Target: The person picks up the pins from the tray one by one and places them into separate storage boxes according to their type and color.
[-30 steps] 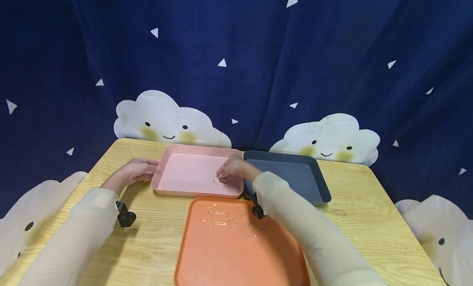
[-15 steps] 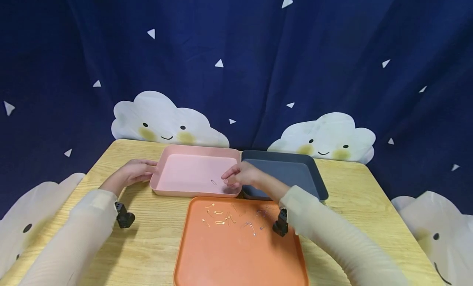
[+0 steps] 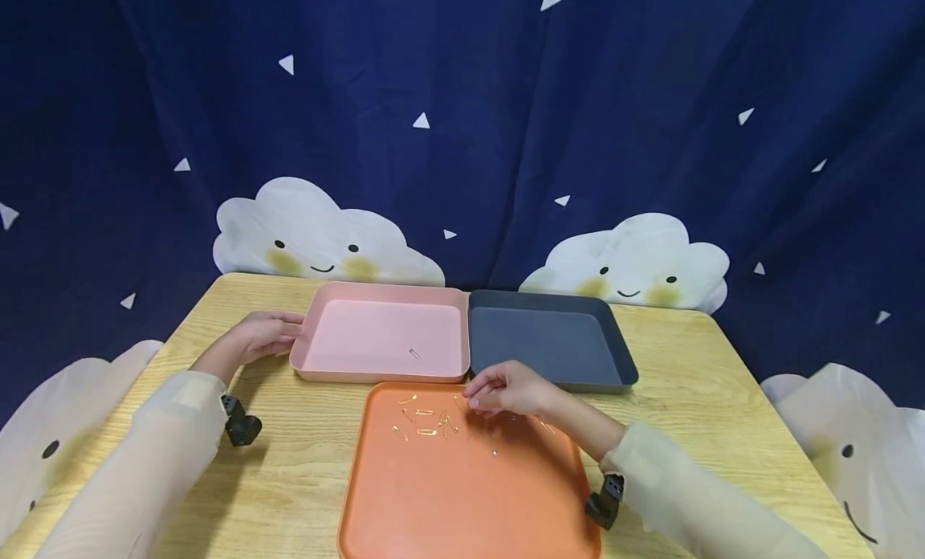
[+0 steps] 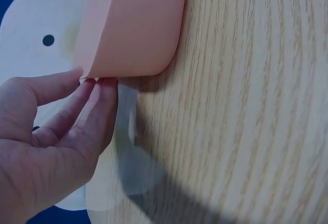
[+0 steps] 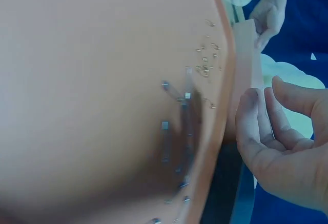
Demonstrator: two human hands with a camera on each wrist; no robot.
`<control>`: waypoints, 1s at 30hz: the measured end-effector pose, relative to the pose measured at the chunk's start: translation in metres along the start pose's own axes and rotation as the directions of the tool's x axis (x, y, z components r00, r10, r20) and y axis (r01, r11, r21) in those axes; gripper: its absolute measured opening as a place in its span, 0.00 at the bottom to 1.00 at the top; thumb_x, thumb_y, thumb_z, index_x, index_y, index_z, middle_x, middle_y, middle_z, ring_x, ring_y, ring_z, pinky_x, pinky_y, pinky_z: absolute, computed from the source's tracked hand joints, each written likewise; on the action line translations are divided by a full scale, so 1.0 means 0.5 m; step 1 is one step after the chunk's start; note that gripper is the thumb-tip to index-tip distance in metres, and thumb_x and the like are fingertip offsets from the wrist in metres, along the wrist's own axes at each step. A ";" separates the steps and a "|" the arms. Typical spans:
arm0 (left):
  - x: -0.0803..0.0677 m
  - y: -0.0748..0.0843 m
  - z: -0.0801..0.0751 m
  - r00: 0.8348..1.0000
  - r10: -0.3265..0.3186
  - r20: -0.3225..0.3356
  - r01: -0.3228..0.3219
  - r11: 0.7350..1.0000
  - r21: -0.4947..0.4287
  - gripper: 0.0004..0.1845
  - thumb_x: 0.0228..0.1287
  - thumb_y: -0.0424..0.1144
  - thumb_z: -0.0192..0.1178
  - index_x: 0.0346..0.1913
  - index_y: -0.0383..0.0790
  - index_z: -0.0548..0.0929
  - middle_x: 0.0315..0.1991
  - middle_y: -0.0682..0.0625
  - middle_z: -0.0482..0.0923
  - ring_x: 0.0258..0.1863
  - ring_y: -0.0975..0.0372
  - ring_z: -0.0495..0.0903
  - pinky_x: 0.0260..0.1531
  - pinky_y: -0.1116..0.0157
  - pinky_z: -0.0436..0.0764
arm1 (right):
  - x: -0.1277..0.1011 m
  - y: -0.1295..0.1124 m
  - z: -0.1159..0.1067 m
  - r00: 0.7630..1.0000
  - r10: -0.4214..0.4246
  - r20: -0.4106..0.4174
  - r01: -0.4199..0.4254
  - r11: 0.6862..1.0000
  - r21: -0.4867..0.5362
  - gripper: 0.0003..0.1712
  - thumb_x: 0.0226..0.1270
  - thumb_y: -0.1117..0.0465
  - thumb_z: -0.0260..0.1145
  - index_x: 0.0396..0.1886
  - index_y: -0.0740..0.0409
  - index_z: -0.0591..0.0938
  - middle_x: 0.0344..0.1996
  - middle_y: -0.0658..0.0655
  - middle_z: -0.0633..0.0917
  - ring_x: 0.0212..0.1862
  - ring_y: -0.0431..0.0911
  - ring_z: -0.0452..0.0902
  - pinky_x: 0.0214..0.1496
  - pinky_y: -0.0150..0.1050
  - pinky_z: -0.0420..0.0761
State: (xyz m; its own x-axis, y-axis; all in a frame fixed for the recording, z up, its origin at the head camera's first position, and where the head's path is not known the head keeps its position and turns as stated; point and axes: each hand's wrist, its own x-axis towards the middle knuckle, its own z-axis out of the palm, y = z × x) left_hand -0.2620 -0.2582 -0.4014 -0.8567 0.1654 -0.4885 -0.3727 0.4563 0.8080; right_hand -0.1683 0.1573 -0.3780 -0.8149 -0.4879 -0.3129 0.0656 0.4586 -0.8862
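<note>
**Colours and patterns**

Pink tray (image 3: 340, 338): plain pale pink; grey tray (image 3: 549, 342): plain dark slate grey; orange tray (image 3: 462, 495): plain terracotta orange, carrying gold and silver safety pins (image 3: 426, 421); one silver pin (image 3: 415, 353) lies on the pink; table (image 3: 303, 463): light wood grain; backdrop (image 3: 462, 101): navy with white triangles and white smiling clouds, yellow-cheeked; sleeves (image 3: 152, 463): sheer cream.

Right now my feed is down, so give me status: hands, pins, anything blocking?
Left hand touching pink tray edge. Right hand open over safety pins in orange tray. One pin in pink. Nothing blocking.
</note>
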 end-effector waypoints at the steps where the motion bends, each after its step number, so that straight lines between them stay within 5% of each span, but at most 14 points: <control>1: 0.001 -0.001 0.000 1.000 0.000 0.000 0.000 1.000 0.000 0.33 0.71 0.41 0.51 0.73 0.30 0.55 0.72 0.32 0.56 0.42 0.74 0.77 0.55 0.72 0.80 | -0.007 0.006 0.002 1.000 0.002 -0.006 -0.002 1.000 -0.002 0.16 0.60 0.69 0.66 0.45 0.77 0.80 0.38 0.73 0.85 0.33 0.47 0.85 0.43 0.46 0.87; 7: 0.005 -0.004 0.001 1.000 -0.012 -0.005 0.012 1.000 0.006 0.34 0.71 0.42 0.52 0.73 0.30 0.56 0.72 0.32 0.57 0.43 0.73 0.77 0.59 0.68 0.79 | -0.041 0.035 0.008 0.999 -0.017 -0.037 0.014 0.997 -0.082 0.12 0.57 0.70 0.68 0.39 0.74 0.82 0.32 0.67 0.87 0.31 0.48 0.85 0.34 0.38 0.85; 13: 0.004 -0.002 0.001 1.000 -0.018 -0.013 0.018 1.000 -0.002 0.34 0.71 0.41 0.52 0.73 0.30 0.56 0.72 0.33 0.57 0.41 0.74 0.77 0.59 0.68 0.79 | -0.062 0.063 0.008 0.990 -0.132 -0.044 0.119 0.968 -0.219 0.08 0.55 0.71 0.69 0.35 0.71 0.83 0.30 0.65 0.88 0.31 0.43 0.85 0.32 0.28 0.83; 20: 0.001 -0.001 0.000 1.000 -0.014 -0.008 0.014 1.000 0.008 0.34 0.71 0.41 0.52 0.73 0.29 0.55 0.72 0.32 0.56 0.47 0.70 0.77 0.63 0.64 0.76 | -0.075 0.085 0.004 0.955 -0.290 -0.061 0.228 0.850 -0.474 0.08 0.49 0.71 0.74 0.30 0.63 0.84 0.25 0.56 0.86 0.28 0.33 0.77 0.31 0.25 0.81; 30: -0.002 0.003 0.003 1.000 -0.020 -0.011 0.020 1.000 0.010 0.34 0.71 0.41 0.52 0.73 0.30 0.56 0.73 0.32 0.56 0.50 0.68 0.76 0.66 0.62 0.73 | -0.079 0.094 0.006 0.910 -0.414 -0.002 0.301 0.667 -0.681 0.12 0.45 0.75 0.72 0.26 0.56 0.82 0.21 0.49 0.82 0.26 0.33 0.72 0.28 0.22 0.73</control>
State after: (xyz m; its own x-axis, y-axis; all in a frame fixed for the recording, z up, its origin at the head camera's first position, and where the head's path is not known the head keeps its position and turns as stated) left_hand -0.2612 -0.2564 -0.4003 -0.8530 0.1467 -0.5009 -0.3862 0.4681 0.7948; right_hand -0.1312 0.1958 -0.4086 -0.7705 -0.6321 0.0826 -0.5941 0.6650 -0.4527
